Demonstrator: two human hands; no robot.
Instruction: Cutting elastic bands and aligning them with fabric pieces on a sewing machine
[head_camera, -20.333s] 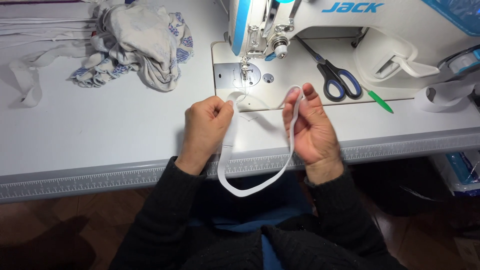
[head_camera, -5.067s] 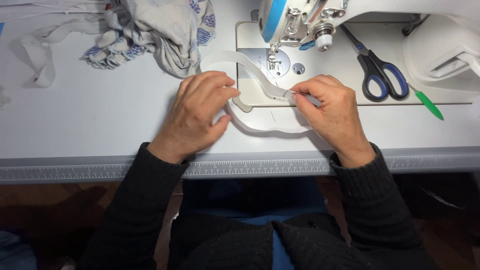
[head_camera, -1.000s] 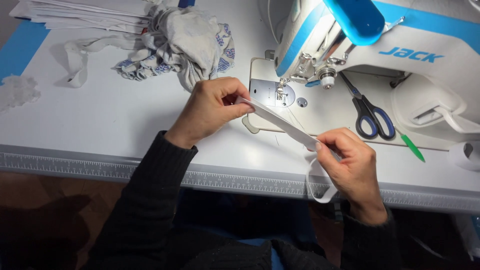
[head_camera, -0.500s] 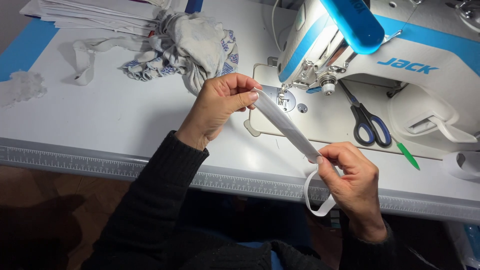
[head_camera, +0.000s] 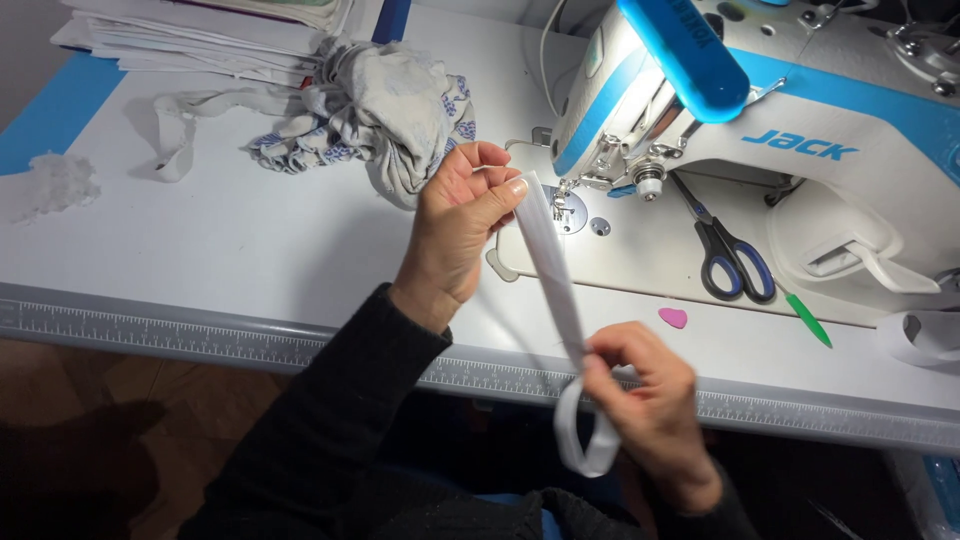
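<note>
A white elastic band (head_camera: 552, 270) is stretched taut between my two hands above the table's front edge. My left hand (head_camera: 455, 225) pinches its upper end close to the needle plate of the white and blue sewing machine (head_camera: 760, 130). My right hand (head_camera: 650, 400) grips the band lower down, near the ruler strip, and a loose loop of the band hangs below the fingers over my lap.
Black-handled scissors (head_camera: 735, 262), a green pen (head_camera: 805, 318) and a small pink heart (head_camera: 673, 317) lie on the machine bed. A crumpled grey and blue-patterned cloth (head_camera: 385, 110) sits at the back left, with stacked white fabric (head_camera: 190, 40) behind. A white tape roll (head_camera: 925, 335) lies at the right.
Over the last second my right hand has slid lower and nearer to me, pulling the band longer and tighter. My left hand stays by the needle plate. Earlier, both hands held the band flat under the needle.
</note>
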